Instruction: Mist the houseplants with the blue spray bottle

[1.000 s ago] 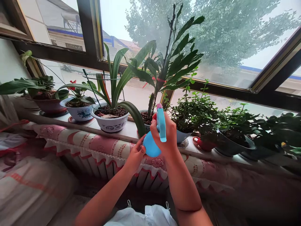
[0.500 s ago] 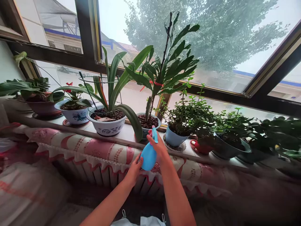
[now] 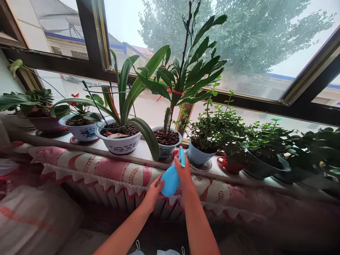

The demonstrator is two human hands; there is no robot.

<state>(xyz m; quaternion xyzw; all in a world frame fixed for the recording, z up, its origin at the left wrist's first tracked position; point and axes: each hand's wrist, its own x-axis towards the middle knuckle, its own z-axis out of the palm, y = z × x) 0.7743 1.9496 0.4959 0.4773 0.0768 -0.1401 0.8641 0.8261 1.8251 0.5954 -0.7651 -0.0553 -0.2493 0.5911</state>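
Blue spray bottle (image 3: 170, 181) held in left hand (image 3: 152, 194), fingers pressed together; right hand (image 3: 183, 170), fingers curled around neck; flowerpot (image 3: 166, 151) just beyond.

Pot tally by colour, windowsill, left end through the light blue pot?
White blue-patterned porcelain pots: 3
Maroon glazed round bowl: 1
Light blue ceramic pot: 1
Total: 5
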